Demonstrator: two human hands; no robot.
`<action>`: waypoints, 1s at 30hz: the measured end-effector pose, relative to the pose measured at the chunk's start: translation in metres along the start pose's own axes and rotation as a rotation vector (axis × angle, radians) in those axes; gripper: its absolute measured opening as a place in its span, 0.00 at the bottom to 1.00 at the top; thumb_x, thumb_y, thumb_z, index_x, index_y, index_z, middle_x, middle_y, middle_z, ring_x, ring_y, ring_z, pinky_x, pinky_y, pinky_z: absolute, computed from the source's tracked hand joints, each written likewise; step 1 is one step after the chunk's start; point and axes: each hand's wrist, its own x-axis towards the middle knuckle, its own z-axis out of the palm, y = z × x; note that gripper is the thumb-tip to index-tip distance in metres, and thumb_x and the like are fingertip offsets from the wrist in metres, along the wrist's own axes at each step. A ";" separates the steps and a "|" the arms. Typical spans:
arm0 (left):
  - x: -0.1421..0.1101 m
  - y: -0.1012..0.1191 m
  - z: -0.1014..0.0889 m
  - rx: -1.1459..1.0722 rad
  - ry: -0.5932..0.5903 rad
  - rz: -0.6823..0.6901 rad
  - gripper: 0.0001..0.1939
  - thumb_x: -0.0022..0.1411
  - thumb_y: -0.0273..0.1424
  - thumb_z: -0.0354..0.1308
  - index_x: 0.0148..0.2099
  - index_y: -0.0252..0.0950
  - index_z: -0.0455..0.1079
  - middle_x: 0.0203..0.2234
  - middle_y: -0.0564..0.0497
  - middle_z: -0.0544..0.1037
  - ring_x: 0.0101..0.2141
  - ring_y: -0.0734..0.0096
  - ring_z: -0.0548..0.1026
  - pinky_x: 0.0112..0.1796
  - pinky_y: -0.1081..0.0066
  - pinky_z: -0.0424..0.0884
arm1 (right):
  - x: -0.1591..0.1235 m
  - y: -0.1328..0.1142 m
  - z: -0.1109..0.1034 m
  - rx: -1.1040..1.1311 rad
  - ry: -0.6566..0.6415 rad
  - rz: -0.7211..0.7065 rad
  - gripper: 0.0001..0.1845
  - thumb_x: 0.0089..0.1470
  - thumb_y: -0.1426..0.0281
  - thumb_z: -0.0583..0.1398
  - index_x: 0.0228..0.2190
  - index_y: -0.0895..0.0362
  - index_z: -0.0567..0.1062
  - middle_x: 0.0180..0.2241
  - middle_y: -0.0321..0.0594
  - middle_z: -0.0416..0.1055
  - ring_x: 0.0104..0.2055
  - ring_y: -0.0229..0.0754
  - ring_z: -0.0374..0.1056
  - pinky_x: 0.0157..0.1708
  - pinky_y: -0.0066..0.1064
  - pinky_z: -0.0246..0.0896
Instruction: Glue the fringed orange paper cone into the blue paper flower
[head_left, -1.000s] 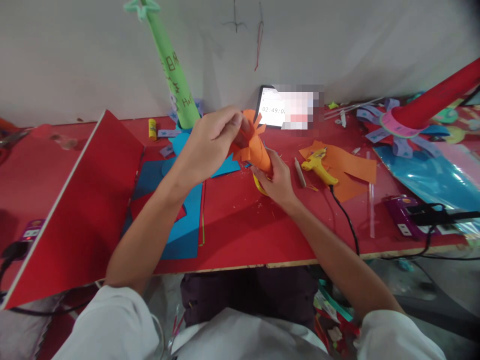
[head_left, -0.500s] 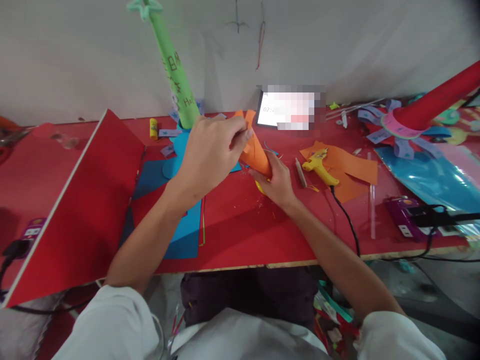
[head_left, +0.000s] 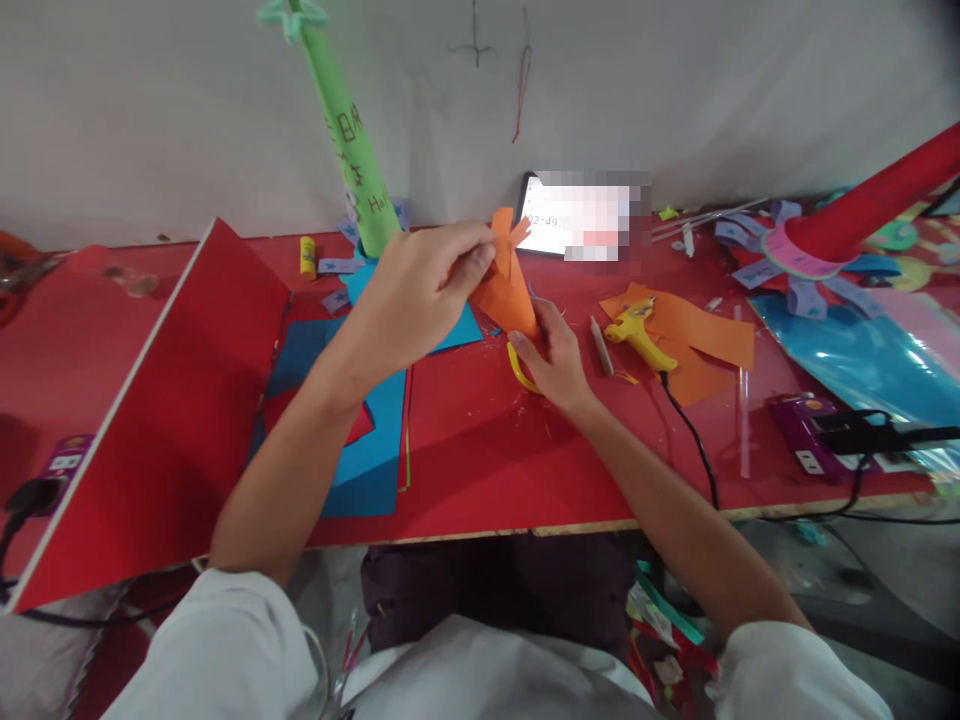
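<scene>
An orange paper cone (head_left: 508, 297) with cut strips splayed at its upper end is held above the table between both hands. My right hand (head_left: 556, 362) grips its lower, narrower end, thumb in front and fingers behind. At the upper end, my left hand (head_left: 429, 292) has thumb and forefinger pinched together on one of the strips. Just below the cone, a yellow curved handle (head_left: 520, 368) lies partly behind my right hand. Under my left forearm are blue sheets (head_left: 367, 480) and a red paper piece (head_left: 361, 424).
A yellow glue gun (head_left: 642, 336) rests on orange paper scraps (head_left: 712, 335) at the right, its black cord running over the table edge. A green paper tube (head_left: 349, 140) stands at the back left, near a glue stick (head_left: 307, 258). A red folded board (head_left: 172, 420) rises at left.
The orange cone has turned, so its strips now spread more to the right and more of its side shows. Both hands stay on it with slight shifts.
</scene>
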 end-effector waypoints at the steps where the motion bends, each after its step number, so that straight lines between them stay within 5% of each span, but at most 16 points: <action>1: 0.000 -0.001 -0.001 -0.066 -0.003 0.000 0.17 0.82 0.36 0.51 0.37 0.44 0.73 0.28 0.51 0.77 0.30 0.63 0.72 0.35 0.61 0.66 | 0.000 0.001 0.000 -0.011 0.004 -0.003 0.29 0.69 0.43 0.62 0.57 0.52 0.75 0.50 0.48 0.81 0.50 0.54 0.78 0.52 0.49 0.77; 6: 0.000 -0.001 -0.002 -0.344 -0.078 -0.059 0.20 0.84 0.39 0.48 0.41 0.40 0.76 0.35 0.48 0.83 0.33 0.65 0.79 0.37 0.64 0.75 | 0.001 0.003 0.002 -0.040 0.015 0.009 0.30 0.68 0.43 0.63 0.57 0.53 0.75 0.52 0.50 0.82 0.52 0.55 0.79 0.54 0.50 0.78; 14: -0.002 0.000 0.000 -0.096 -0.039 0.008 0.13 0.78 0.38 0.60 0.38 0.43 0.76 0.28 0.52 0.79 0.32 0.62 0.77 0.38 0.63 0.72 | 0.001 0.000 0.002 -0.037 0.058 0.012 0.28 0.67 0.46 0.65 0.55 0.53 0.76 0.49 0.50 0.82 0.50 0.55 0.79 0.52 0.50 0.78; 22: -0.002 -0.003 0.006 0.081 -0.017 0.027 0.14 0.76 0.34 0.60 0.33 0.43 0.69 0.26 0.50 0.76 0.29 0.60 0.73 0.39 0.58 0.70 | 0.000 0.003 0.002 -0.076 0.029 0.003 0.27 0.65 0.47 0.67 0.55 0.52 0.76 0.50 0.47 0.82 0.49 0.54 0.78 0.51 0.49 0.78; 27: -0.003 0.000 -0.002 -0.078 -0.124 0.011 0.14 0.80 0.34 0.53 0.40 0.43 0.75 0.31 0.49 0.80 0.32 0.60 0.77 0.40 0.59 0.73 | 0.000 0.002 0.000 -0.082 0.065 0.004 0.23 0.66 0.51 0.67 0.54 0.52 0.76 0.49 0.48 0.81 0.48 0.53 0.78 0.49 0.47 0.77; 30: -0.002 -0.003 -0.003 -0.195 -0.065 -0.011 0.14 0.82 0.37 0.52 0.43 0.43 0.76 0.36 0.48 0.84 0.39 0.58 0.82 0.41 0.61 0.75 | 0.000 0.000 -0.002 -0.112 0.086 0.008 0.22 0.66 0.52 0.67 0.54 0.52 0.76 0.49 0.48 0.81 0.48 0.54 0.78 0.49 0.47 0.77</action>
